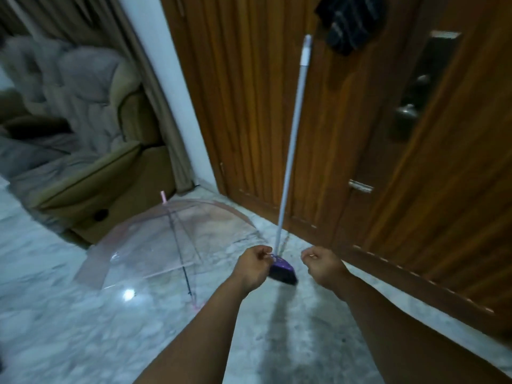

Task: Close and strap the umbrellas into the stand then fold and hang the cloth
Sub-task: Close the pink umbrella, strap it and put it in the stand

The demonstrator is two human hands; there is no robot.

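Marble floor, pale and veined, fills the lower part of your head view, and both your bare forearms reach out over it. Your left hand has its fingers curled, the fingertips pinched together right at the purple collar of a broom, where the pole meets the dark bristles; whether it grips the broom or some thin strip just beside it, the blur does not let you tell. Your right hand is curled too, thumb and forefinger pinched on something small and pale that is too tiny to name. The two hands sit near each other, with the broom head between them.

The broom stands nearly upright, its pale pole rising to lean against the wooden door. A dark cloth hangs high on that door, well above the hands.

An open umbrella, clear with pink trim, lies tipped on the floor to the left of your left hand, its dark shaft running down toward a pink handle. Behind it stands an olive armchair draped with a grey blanket, and a curtain hangs beside the white wall.
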